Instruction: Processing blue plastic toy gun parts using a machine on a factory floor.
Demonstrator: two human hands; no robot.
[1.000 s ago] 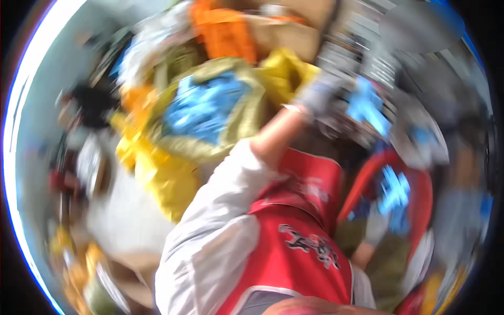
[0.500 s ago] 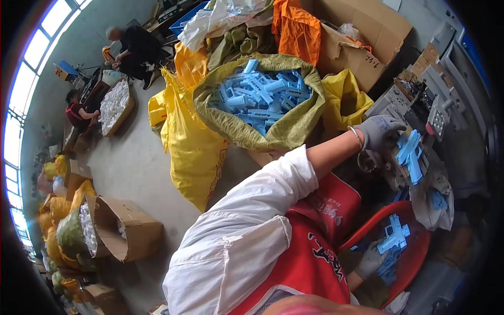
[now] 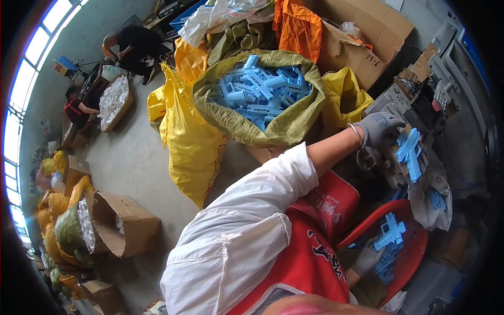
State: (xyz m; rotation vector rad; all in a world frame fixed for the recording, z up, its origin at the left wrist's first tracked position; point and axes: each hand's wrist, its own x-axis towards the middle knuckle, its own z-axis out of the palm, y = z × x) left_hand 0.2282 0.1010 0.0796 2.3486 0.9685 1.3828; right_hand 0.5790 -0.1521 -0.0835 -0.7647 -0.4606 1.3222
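Observation:
My left hand [image 3: 381, 129], in a grey glove, reaches to the machine at the right. Its fingers are curled at the machine's edge, and what they hold, if anything, is hidden. Just beside its fingertips a blue plastic toy pistol [image 3: 409, 155] lies on the machine. Lower down, my right hand [image 3: 368, 258], in a pale glove, grips another blue toy pistol [image 3: 390, 232] above a red basin [image 3: 418, 257]. More blue toy pistol pieces [image 3: 386, 264] lie in that basin below the held one.
A large olive sack [image 3: 268, 137] full of blue toy pistol pieces stands ahead, beside a yellow sack [image 3: 191, 152]. Cardboard boxes [image 3: 131, 223] and bags line the left. Two people [image 3: 137, 50] work at the far left by a tray of white pieces [image 3: 114, 103].
My right hand has tilted the held toy pistol slightly and shifted it a little left. The left hand stays almost in place at the machine.

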